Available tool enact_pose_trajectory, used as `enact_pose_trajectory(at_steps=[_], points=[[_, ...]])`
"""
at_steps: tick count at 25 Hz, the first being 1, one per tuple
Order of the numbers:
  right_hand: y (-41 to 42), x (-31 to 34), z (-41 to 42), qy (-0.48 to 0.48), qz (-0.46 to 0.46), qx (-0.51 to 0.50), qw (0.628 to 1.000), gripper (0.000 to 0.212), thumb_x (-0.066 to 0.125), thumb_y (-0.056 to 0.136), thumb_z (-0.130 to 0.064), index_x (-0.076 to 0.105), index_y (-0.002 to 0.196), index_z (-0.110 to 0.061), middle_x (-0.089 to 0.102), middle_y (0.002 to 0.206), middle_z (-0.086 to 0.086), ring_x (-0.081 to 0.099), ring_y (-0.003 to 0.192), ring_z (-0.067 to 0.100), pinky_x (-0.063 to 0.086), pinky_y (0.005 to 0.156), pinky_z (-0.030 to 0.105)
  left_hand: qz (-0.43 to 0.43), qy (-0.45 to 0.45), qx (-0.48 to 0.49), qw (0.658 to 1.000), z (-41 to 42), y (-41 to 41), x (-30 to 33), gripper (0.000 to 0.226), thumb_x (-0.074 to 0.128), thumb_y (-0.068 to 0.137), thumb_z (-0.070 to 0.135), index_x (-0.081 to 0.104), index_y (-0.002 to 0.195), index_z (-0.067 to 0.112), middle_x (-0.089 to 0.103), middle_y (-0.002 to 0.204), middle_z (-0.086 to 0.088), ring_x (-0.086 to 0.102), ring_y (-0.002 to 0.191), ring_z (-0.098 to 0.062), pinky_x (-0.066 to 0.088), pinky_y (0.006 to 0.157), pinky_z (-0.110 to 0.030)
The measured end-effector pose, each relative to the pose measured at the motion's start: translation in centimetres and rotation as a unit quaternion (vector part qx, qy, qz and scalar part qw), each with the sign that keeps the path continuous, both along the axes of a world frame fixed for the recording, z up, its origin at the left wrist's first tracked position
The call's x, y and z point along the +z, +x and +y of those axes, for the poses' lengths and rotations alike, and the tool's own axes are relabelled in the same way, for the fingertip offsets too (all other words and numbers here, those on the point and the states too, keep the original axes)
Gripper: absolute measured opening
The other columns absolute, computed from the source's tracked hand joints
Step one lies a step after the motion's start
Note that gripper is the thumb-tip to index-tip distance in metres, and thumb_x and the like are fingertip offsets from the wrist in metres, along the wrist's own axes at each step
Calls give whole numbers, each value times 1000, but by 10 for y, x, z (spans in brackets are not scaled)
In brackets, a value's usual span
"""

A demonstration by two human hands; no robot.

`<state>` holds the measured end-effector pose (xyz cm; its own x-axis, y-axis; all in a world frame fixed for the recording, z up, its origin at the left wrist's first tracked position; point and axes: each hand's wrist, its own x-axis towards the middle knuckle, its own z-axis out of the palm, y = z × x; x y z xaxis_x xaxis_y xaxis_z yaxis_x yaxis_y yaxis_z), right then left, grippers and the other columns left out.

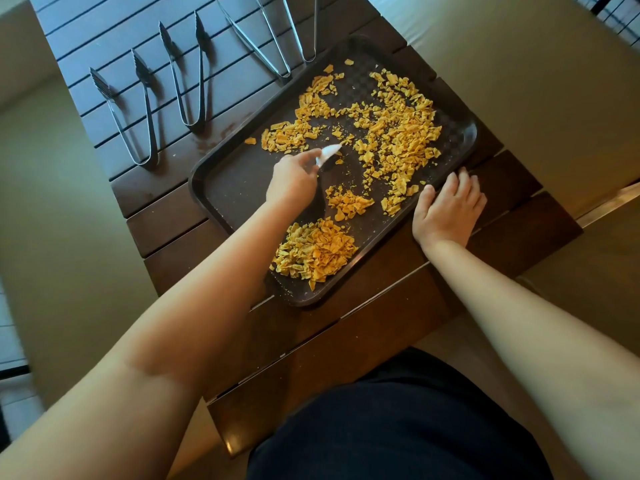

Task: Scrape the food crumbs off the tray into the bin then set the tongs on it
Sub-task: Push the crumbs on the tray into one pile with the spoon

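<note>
A dark brown tray (228,181) lies tilted on a slatted wooden table. Yellow-orange crumbs (391,133) are scattered over its far half, and a gathered heap (317,252) sits near its front corner. My left hand (292,180) is over the middle of the tray and grips a small white scraper (329,153), its blade touching the tray among the crumbs. My right hand (448,211) rests flat on the tray's right rim, fingers straight. Several metal tongs lie on the table beyond the tray: two with toothed tips (136,112) (188,74), and slim ones (263,39). No bin is in view.
The dark slatted table (166,223) ends close to my body at the front. Beige floor lies on both sides. My dark clothing fills the bottom of the view.
</note>
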<state>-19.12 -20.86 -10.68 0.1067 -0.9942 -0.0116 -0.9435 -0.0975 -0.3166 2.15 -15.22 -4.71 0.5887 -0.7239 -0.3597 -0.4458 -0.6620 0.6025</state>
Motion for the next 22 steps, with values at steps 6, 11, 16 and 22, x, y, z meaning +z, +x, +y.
enact_pose_trajectory(at_steps=[6,11,16,22], points=[[0,-1,-1,2,4,0,1000,64,22,92,-41,40,138,0,33,150,17,21,142,33,14,115,49,4,61,-190,980,37,-7,3,33,48,95,21,58,121,39,64,112,1,58,69,-17,50,62,-32],[0,0,0,1,8,1,1000,63,22,92,-41,40,138,-1,33,150,17,22,142,33,14,115,49,15,-5,-77,997,52,8,3,32,47,96,21,59,121,37,62,111,0,55,62,-15,48,57,-30],[-1,0,0,4,4,1,1000,62,23,93,-41,40,138,-1,33,150,16,21,142,33,13,115,48,-5,1,67,998,48,24,-4,33,45,97,20,58,123,34,58,120,-4,55,73,-14,47,59,-25],[0,-1,0,2,-1,-1,1000,63,23,93,-41,40,138,-1,33,150,17,22,142,33,14,115,49,69,56,-121,989,56,8,6,30,49,96,18,62,119,31,63,102,4,41,45,-2,36,39,-10]])
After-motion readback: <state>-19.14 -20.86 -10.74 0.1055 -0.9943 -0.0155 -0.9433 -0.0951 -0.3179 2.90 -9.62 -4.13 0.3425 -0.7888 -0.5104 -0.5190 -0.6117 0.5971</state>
